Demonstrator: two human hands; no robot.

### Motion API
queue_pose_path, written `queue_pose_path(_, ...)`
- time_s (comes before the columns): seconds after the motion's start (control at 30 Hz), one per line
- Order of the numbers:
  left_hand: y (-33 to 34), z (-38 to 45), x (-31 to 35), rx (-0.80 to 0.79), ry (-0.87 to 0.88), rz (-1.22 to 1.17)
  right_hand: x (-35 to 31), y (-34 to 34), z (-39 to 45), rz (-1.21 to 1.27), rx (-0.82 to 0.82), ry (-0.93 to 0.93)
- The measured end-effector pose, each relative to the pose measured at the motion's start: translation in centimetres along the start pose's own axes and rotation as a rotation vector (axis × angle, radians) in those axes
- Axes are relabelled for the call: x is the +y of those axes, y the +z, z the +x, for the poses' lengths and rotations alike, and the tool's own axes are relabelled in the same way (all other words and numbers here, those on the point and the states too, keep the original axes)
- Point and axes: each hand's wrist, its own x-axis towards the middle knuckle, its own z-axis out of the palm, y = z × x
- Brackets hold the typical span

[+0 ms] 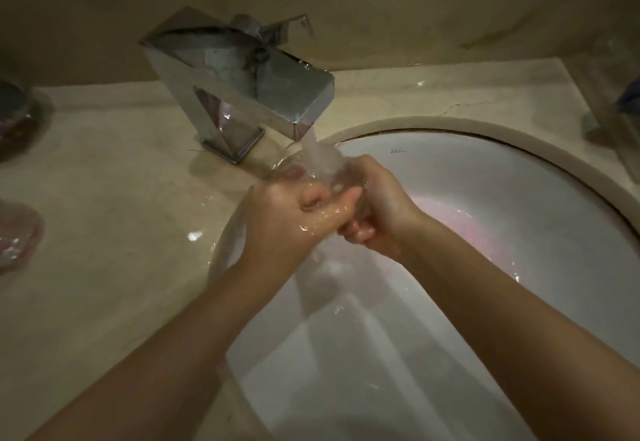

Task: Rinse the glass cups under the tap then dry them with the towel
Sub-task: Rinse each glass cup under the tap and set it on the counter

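A clear glass cup [320, 163] sits under the running water of the angular chrome tap [242, 83], over the white sink [519, 198]. My left hand [287, 218] grips the cup from the left, fingers curled at its lower part. My right hand [377, 205] wraps round the cup from the right. Water pours over the glass and both hands and runs down into the basin. Much of the cup is hidden by my fingers and the stream. No towel is in view.
A beige stone counter [104, 198] surrounds the sink. Two glassy objects stand at the left edge, one [17, 118] further back and one [17, 236] nearer. Another clear object [616, 114] stands at the right edge. A wall rises behind the tap.
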Motion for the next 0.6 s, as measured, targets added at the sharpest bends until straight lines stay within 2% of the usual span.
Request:
queue_pose_path(0.03, 0.1, 0.3, 0.2, 0.016, -0.164, -0.252, 0.6, 0.1, 0.1, -0.082, 0.092, -0.194)
queue_pose_path(0.1, 0.5, 0.7, 1.4, -0.026, -0.444, -0.760, 1.4, 0.3, -0.1, -0.438, 0.344, -0.751)
queue_pose_path(0.13, 0.8, 0.7, 1.5, -0.044, -0.506, -0.883, 1.7, 0.2, -0.1, -0.612, 0.393, -0.954)
queue_pose_path(0.17, 1.0, 0.7, 1.7, -0.039, -0.516, -0.904, 2.0, 0.0, 0.0, -0.672, 0.399, -1.065)
queue_pose_path(0.2, 0.9, 0.6, 2.0, 0.002, -0.485, -0.856, 1.8, -0.2, 0.0, -0.600, 0.348, -1.013)
queue_pose_path(0.23, 0.8, 0.4, 2.2, 0.057, -0.414, -0.734, 1.3, -0.2, -0.2, -0.425, 0.281, -0.802)
queue_pose_path(0.3, 0.3, -0.2, 2.0, 0.109, -0.120, -0.269, -0.1, -0.3, -0.7, -0.100, -0.016, -0.193)
queue_pose_path(0.33, 0.1, -0.5, 1.8, 0.122, 0.039, -0.055, -0.4, -0.4, -0.7, -0.033, -0.097, -0.026)
queue_pose_path(0.37, 0.2, -0.6, 1.7, 0.157, 0.124, 0.045, -0.5, -0.6, -0.4, 0.001, -0.096, 0.028)
queue_pose_path(0.4, 0.3, -0.5, 1.5, 0.173, 0.120, 0.003, -0.4, -0.4, -0.4, -0.002, -0.073, 0.029)
queue_pose_path(0.43, 0.3, -0.1, 1.4, 0.169, -0.008, -0.159, 0.0, 0.0, -0.5, -0.008, -0.023, -0.068)
queue_pose_path(0.47, 0.2, 0.3, 1.5, 0.142, -0.167, -0.371, 0.7, 0.3, -0.4, -0.084, 0.106, -0.286)
queue_pose_path(0.53, 0.1, 0.9, 2.6, 0.066, -0.428, -0.813, 2.0, 0.6, -0.2, -0.396, 0.362, -0.871)
queue_pose_path(0.57, 0.2, 1.1, 2.7, 0.060, -0.484, -0.902, 2.4, 0.5, 0.2, -0.500, 0.393, -1.031)
queue_pose_path(0.6, 0.3, 1.2, 2.8, 0.066, -0.487, -0.899, 2.6, 0.2, 0.4, -0.518, 0.383, -1.072)
